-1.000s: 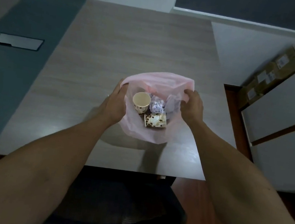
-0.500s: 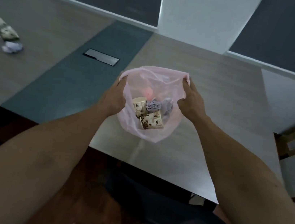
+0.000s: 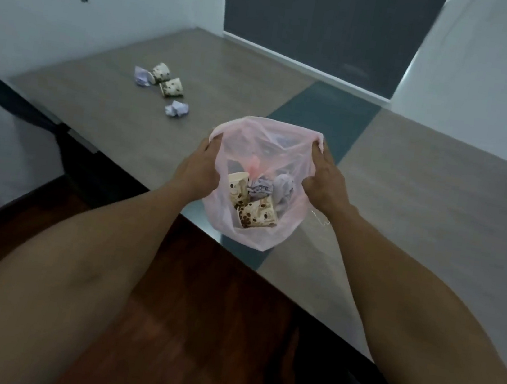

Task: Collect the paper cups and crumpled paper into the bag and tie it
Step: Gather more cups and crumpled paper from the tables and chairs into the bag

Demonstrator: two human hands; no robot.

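Both hands (image 3: 200, 168) grip the half-filled bag (image 3: 254, 224) open, but two cups (image 3: 171, 86) and paper wads (image 3: 176, 108) wait on the bench (image 3: 407, 197).

No readable text, label, brand or number shows on anything here.

Both hands hold a thin pink bag (image 3: 286, 229) open over the near edge of the worktop (image 3: 405, 213), the left hand (image 3: 198, 172) gripping the rim on one side and the right hand (image 3: 324, 185) the other. Inside lie two spotted paper cups (image 3: 255, 213) and what look like two balls of crumpled paper (image 3: 274, 188). Toward the worktop's far left corner lie two more cups (image 3: 167, 80) and two paper wads (image 3: 176, 108), close together.
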